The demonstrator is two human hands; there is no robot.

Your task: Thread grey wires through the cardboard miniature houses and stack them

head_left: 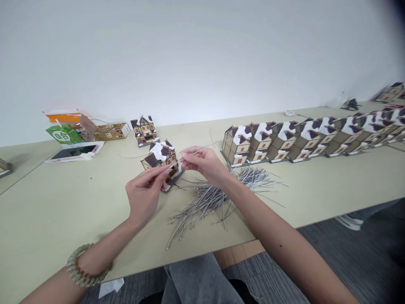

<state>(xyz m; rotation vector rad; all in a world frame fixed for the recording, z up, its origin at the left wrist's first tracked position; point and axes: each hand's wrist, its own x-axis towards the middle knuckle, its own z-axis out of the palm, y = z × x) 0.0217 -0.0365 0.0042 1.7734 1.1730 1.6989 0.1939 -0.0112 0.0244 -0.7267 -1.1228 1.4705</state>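
A thin pale wire point(202, 149) stretches between my two hands, slanting up to the right. My left hand point(147, 190) pinches its lower end between thumb and fingertips. Further up, my right hand point(204, 162) grips the same wire with thumb and forefinger. Just behind the fingers stands a small model house point(160, 154) with a snowy dark roof, partly covered by my hands; whether they touch it I cannot tell. Under my right forearm lies a loose heap of grey wires point(205, 198), spread over the table.
Along the right runs a row of similar model houses point(262, 143). Another house point(144, 130) stands behind the near one. At the back left are a phone-like flat object point(76, 152), a green packet point(64, 134) and a brown box point(110, 131). The table's front edge point(202, 257) is close to my legs.
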